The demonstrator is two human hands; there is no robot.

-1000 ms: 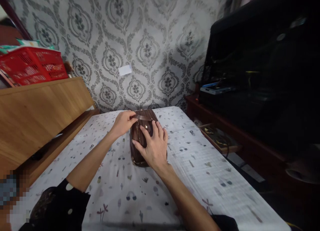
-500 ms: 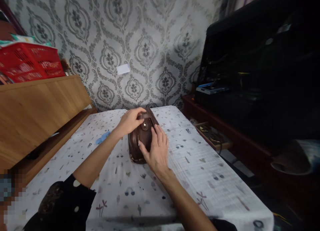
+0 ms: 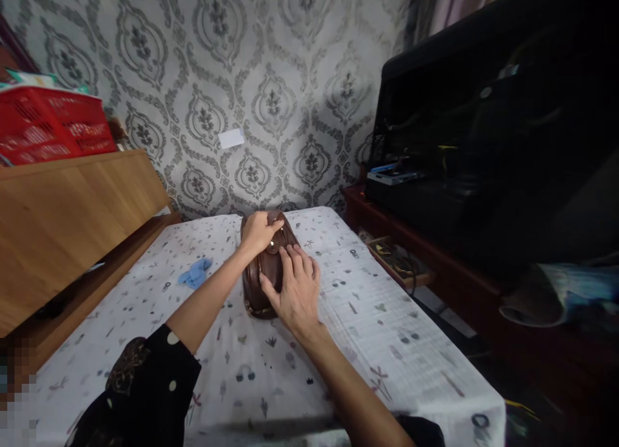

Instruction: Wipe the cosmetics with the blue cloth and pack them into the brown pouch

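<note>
A brown leather bag (image 3: 271, 265) with a brass-coloured clasp and metal trim lies on the patterned white cloth (image 3: 338, 344). My left hand (image 3: 258, 234) is at its far end, fingers curled and thumb pressed in near the seam beyond the clasp. Whatever those fingers pinch is hidden beneath them. On the near right part of the bag rests my right hand (image 3: 300, 292), its fingers spread over the leather and its thumb across the front.
A crumpled blue cloth (image 3: 195, 273) lies left of the bag. Along the left runs a wooden headboard (image 3: 87, 215) topped by a red basket (image 3: 53, 124). To the right stand a large black television (image 3: 464, 144) and an open drawer (image 3: 403, 266).
My left hand has curled in more, thumb and fingers now closed at the bag's far end. The right hand stays on the bag. The whole view has shifted slightly.
</note>
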